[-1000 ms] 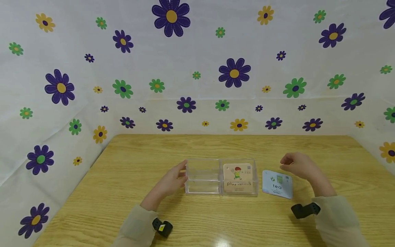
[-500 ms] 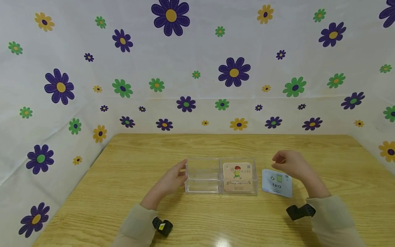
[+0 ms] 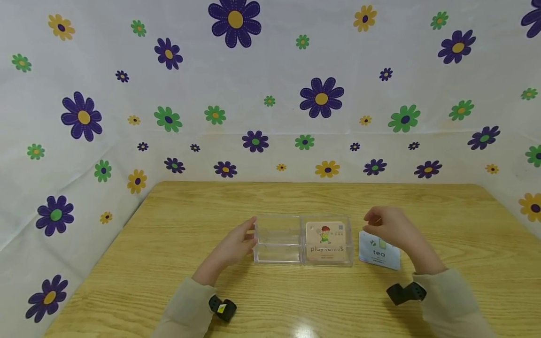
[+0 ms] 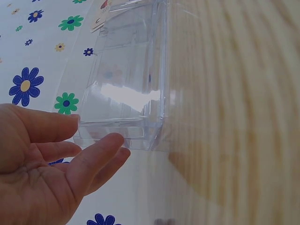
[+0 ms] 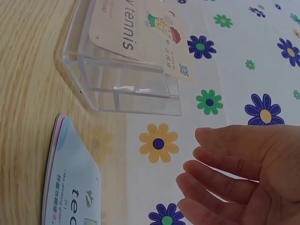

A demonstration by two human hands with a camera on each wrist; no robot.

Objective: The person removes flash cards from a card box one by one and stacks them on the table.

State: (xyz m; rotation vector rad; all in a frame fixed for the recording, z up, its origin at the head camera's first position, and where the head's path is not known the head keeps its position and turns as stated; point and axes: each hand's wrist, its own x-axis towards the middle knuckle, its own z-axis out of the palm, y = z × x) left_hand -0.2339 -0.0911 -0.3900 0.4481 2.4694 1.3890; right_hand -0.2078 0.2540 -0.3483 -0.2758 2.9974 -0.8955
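Note:
A clear plastic box (image 3: 279, 261) with two compartments stands on the table. Its right compartment holds an orange "play tennis" card (image 3: 325, 241); no cards show in the left one. My left hand (image 3: 231, 248) is at the box's left end, and in the left wrist view its straight fingers (image 4: 98, 157) meet the clear end wall. To the right of the box lies a small stack of cards (image 5: 70, 183) with a pale blue "tea" card on top. Above it hovers my right hand (image 3: 390, 230), fingers loosely bent and holding nothing, covering the stack's upper right corner in the head view.
The wood-grain table (image 3: 203, 202) extends around the box and cards. Behind it and at both sides hangs a white cloth (image 3: 270, 61) printed with purple, green and yellow flowers. Each wrist wears a black camera (image 3: 222, 310) near the sleeve.
My right hand has moved left, from the right side of the tea cards to over their top edge. The left hand, box and cards have stayed in place.

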